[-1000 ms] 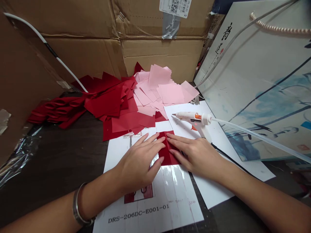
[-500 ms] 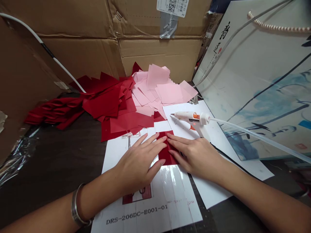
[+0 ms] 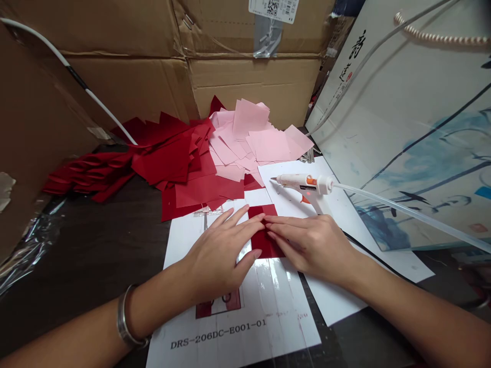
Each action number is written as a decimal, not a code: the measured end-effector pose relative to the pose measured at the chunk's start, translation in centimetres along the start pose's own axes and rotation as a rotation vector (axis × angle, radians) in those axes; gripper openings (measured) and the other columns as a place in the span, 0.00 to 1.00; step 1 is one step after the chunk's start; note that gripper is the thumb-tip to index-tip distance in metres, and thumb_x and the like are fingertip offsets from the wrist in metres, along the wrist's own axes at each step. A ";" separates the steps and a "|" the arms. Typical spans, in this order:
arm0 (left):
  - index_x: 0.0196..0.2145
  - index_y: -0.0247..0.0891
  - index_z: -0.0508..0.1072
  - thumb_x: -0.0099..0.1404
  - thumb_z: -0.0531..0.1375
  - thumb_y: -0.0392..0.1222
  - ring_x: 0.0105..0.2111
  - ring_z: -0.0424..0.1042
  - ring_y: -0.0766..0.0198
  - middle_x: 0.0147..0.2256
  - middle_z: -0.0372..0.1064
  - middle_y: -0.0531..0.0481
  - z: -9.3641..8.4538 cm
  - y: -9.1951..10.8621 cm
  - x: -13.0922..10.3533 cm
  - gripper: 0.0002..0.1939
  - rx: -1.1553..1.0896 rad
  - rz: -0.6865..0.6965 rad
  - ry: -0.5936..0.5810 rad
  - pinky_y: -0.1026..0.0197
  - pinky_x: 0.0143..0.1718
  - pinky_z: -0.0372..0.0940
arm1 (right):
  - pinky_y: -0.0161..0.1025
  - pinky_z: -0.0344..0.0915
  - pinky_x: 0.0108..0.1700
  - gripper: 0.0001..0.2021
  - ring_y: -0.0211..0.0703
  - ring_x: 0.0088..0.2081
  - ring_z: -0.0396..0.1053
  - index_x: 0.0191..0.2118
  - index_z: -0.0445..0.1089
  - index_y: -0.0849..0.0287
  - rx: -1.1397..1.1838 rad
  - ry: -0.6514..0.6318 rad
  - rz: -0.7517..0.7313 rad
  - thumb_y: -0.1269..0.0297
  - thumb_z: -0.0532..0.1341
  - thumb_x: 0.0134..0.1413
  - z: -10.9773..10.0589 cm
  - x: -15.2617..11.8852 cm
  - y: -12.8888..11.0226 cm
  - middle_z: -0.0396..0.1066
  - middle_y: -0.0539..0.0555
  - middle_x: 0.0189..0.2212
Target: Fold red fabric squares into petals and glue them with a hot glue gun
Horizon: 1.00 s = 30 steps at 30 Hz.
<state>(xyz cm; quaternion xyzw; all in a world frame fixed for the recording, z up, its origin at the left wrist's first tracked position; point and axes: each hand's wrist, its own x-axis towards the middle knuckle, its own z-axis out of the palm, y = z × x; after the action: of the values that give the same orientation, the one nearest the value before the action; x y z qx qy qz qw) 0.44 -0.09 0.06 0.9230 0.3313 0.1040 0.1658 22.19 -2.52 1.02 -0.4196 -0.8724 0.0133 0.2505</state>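
Observation:
A dark red fabric piece (image 3: 263,245) lies on a white printed sheet covered with glossy clear tape, a crease line showing across it. My left hand (image 3: 222,250) is open, its fingers stretched out and their tips resting on the fabric's left part. From the other side, my right hand (image 3: 303,237) has its fingers drawn together, pinching the fabric near its middle. The fingertips of both hands meet there. Just beyond my right hand, a white and orange glue gun (image 3: 303,183) lies with a clear glue stick (image 3: 410,212) projecting from its back.
Loose red fabric pieces (image 3: 164,158) and pink pieces (image 3: 251,122) are heaped behind the sheet (image 3: 284,327). Folded red pieces (image 3: 88,174) lie at left. Cardboard (image 3: 253,84) walls the back; a painted white bag (image 3: 414,128) stands right. Metal clips (image 3: 308,155) lie beside the pink heap.
My right hand's fingers have drawn closer together on the red fabric piece. My left hand stays almost in place. The whole view has shifted slightly.

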 end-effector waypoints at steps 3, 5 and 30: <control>0.60 0.36 0.62 0.68 0.53 0.42 0.65 0.51 0.47 0.62 0.60 0.44 -0.1 0.1 0.0 0.24 0.000 0.000 -0.003 0.38 0.63 0.51 | 0.41 0.76 0.43 0.12 0.43 0.41 0.78 0.43 0.77 0.60 -0.001 -0.049 0.040 0.69 0.56 0.61 -0.1 -0.1 0.0 0.78 0.52 0.44; 0.59 0.35 0.63 0.68 0.53 0.42 0.66 0.50 0.48 0.62 0.60 0.44 -0.1 0.1 0.1 0.23 0.000 0.001 -0.003 0.39 0.63 0.50 | 0.42 0.75 0.44 0.12 0.45 0.42 0.77 0.45 0.76 0.60 -0.015 -0.098 0.072 0.67 0.57 0.61 -0.1 -0.1 0.0 0.77 0.52 0.46; 0.60 0.34 0.62 0.68 0.54 0.56 0.65 0.51 0.48 0.64 0.55 0.39 -0.2 -0.1 0.0 0.29 -0.044 0.009 0.041 0.39 0.63 0.51 | 0.43 0.73 0.43 0.14 0.46 0.43 0.77 0.49 0.73 0.61 -0.036 -0.052 0.068 0.69 0.56 0.61 0.0 -0.2 0.0 0.76 0.53 0.47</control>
<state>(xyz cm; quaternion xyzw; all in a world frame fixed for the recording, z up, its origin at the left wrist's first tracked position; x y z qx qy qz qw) 0.33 0.00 0.23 0.9184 0.3280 0.1308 0.1787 22.31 -2.69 0.98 -0.4531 -0.8638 0.0172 0.2197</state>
